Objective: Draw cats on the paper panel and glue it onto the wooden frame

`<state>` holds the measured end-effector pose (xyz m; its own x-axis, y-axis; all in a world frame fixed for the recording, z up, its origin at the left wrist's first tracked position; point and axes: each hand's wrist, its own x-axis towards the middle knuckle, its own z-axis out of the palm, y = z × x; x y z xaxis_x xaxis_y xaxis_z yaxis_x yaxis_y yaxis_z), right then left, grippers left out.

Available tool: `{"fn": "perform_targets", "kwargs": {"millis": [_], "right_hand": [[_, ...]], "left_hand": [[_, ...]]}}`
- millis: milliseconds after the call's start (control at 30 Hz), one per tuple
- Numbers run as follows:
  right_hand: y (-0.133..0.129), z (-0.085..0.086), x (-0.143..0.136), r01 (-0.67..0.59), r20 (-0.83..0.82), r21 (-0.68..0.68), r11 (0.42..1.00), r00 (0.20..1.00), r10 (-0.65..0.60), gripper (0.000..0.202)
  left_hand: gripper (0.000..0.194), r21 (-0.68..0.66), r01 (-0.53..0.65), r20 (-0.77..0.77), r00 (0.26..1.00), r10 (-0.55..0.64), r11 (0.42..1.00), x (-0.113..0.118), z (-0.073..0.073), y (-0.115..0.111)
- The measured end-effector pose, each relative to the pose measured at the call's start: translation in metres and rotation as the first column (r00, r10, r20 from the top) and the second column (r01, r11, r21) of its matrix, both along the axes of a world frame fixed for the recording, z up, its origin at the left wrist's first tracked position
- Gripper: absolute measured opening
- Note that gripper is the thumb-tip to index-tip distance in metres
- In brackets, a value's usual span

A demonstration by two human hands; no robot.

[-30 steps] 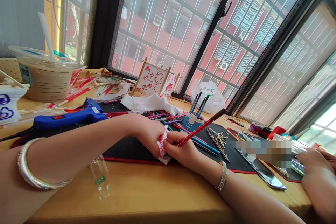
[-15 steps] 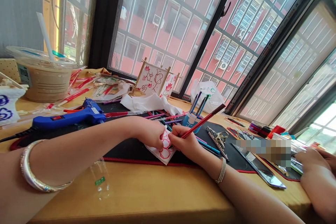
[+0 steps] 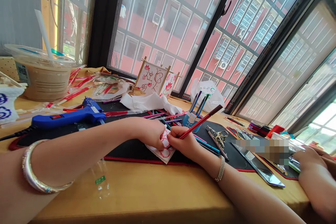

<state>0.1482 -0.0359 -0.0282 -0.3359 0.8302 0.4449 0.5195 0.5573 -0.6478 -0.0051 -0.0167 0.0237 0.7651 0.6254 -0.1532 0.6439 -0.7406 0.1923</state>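
Note:
My right hand [image 3: 185, 141] grips a dark red pen [image 3: 201, 122], whose tip is hidden behind the fingers. The pen slants up to the right over a small white piece [image 3: 166, 154] with red curved outlines. My left hand [image 3: 153, 134] holds that piece from the left, thumb and fingers pressed on it. Both hands are close together at the front edge of the black mat [image 3: 126, 152]. Behind them a blue holder [image 3: 191, 120] carries several pens, and more pens lie loose beside it.
To the left are a blue glue gun [image 3: 68, 116] and a large drink cup [image 3: 46, 77]. A framed paper lantern [image 3: 153, 78] stands by the window. On the right lie a phone [image 3: 258, 166], a hair clip [image 3: 217, 141] and another person's arm [image 3: 316, 182].
My right hand and the pen have shifted slightly left and over the drawn piece, covering more of its outlines. My left hand stays on the piece.

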Motion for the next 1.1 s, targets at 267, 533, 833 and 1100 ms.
{"fn": "perform_targets", "kwargs": {"millis": [267,533,833,1100], "right_hand": [[-0.001,0.0,0.0,0.006,-0.044,-0.088,0.996,0.999,-0.01,0.022],[-0.002,0.001,0.001,0.012,-0.081,-0.119,0.993,0.996,-0.021,0.022],[-0.003,0.006,0.002,0.014,-0.171,-0.186,0.982,0.984,-0.046,0.024],[0.0,0.011,0.002,0.146,-0.333,-0.085,0.986,0.928,-0.166,0.03]], "left_hand": [[0.022,-0.004,-0.002,0.003,1.0,0.002,1.0,-0.001,0.001,-0.002],[0.028,0.003,-0.028,-0.046,0.999,0.028,1.0,0.001,0.003,-0.002],[0.031,0.017,-0.051,-0.035,0.998,0.052,0.999,0.0,0.002,-0.002],[0.023,0.02,-0.099,0.045,0.994,0.098,0.995,0.001,-0.005,0.006]]}}
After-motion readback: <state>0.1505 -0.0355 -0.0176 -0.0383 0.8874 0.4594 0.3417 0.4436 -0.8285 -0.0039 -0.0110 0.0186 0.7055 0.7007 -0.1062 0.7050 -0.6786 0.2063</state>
